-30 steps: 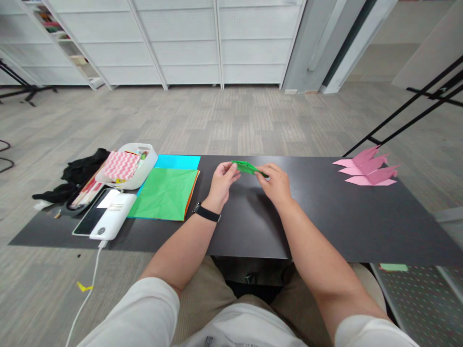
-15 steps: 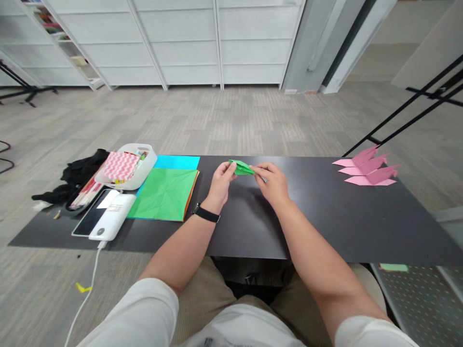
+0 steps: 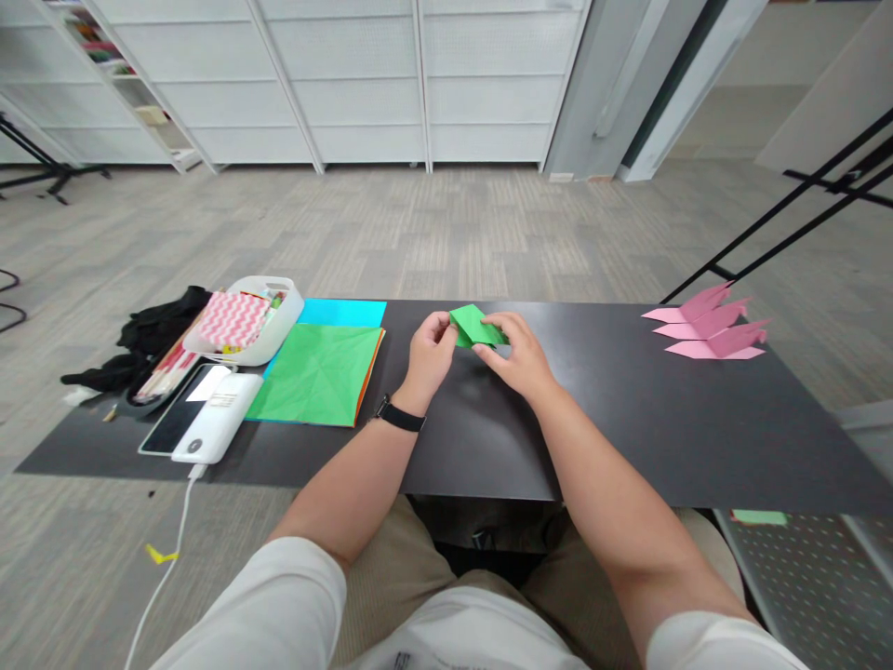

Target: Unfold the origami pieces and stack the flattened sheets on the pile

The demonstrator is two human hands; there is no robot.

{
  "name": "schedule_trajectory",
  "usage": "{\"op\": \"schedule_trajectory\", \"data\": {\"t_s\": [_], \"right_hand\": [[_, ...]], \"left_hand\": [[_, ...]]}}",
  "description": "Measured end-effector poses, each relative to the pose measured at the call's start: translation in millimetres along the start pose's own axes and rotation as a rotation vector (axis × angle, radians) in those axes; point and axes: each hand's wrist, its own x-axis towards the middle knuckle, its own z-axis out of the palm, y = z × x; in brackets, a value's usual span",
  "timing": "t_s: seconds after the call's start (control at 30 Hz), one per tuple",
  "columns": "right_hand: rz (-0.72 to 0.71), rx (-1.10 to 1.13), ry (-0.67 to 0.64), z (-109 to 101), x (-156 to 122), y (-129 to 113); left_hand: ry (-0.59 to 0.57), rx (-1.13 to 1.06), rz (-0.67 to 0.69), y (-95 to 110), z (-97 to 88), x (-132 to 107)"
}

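A small folded piece of green origami paper [image 3: 472, 326] is held up between my two hands, above the far part of the dark table. My left hand [image 3: 431, 352], with a black watch on its wrist, pinches the paper's left edge between thumb and fingers. On the right side, my right hand [image 3: 517, 354] grips it, thumb below and fingers over the top. The paper's broad, creased face is turned toward me, and its right end is partly covered by my fingers.
Left of my hands lies a stack of coloured paper [image 3: 313, 377], green on top. Beyond it are a white basket [image 3: 283, 326], a white power bank [image 3: 218, 419] with a cable, a tablet [image 3: 178, 423] and black cloth [image 3: 164, 326]. Pink folded paper figures [image 3: 715, 344] stand at the right on the dark table [image 3: 628, 419].
The green paper has turned from nearly edge-on to showing its broad face. My right-hand fingers have shifted from a fingertip pinch to a wider hold.
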Motion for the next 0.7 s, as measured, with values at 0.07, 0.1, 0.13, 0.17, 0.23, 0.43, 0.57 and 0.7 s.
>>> {"op": "schedule_trajectory", "data": {"t_s": [0.07,0.1,0.13,0.17,0.23,0.43,0.57,0.7], "right_hand": [[-0.008,-0.022,0.064,-1.7,0.5,-1.4],[-0.018,-0.035,0.081,-2.6,0.5,-2.7],[-0.03,-0.05,0.084,-3.5,0.4,-4.3],[-0.045,-0.065,0.076,-4.1,0.1,-6.0],[-0.08,-0.095,0.047,-4.2,-0.6,-9.0],[-0.081,-0.101,0.032,0.7,-0.9,-10.6],[-0.053,-0.04,0.056,1.0,-0.1,-10.5],[-0.021,-0.005,0.081,0.0,0.3,-10.7]], "left_hand": [[-0.009,0.036,0.022,3.2,1.0,-1.8],[-0.012,0.047,0.027,4.2,1.4,-2.6],[-0.014,0.053,0.029,4.7,1.8,-3.3],[-0.019,0.055,0.03,4.5,2.0,-3.8],[-0.036,0.051,0.031,2.6,2.2,-4.3],[-0.105,0.04,0.013,-7.5,1.7,-4.6],[-0.117,0.053,-0.002,-9.7,1.3,-5.6],[-0.159,0.063,0.019,-8.9,1.2,-6.9]]}}
